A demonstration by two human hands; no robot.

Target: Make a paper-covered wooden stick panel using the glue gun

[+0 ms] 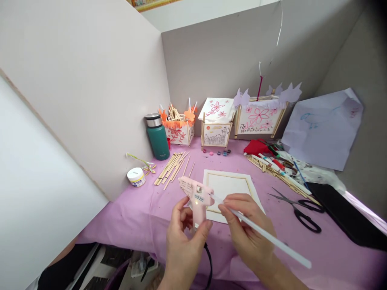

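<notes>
left hand [184, 237] gripping pink glue gun [196, 198], nozzle up-left, right hand [246, 225] pinching glue stick [263, 233], long axis lower-right to gun's rear

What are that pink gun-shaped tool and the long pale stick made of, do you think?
The pink gun-shaped tool looks like smooth moulded plastic, with a faint sheen. The long pale stick seems milky, translucent glue or plastic, straight and uniform.
</notes>
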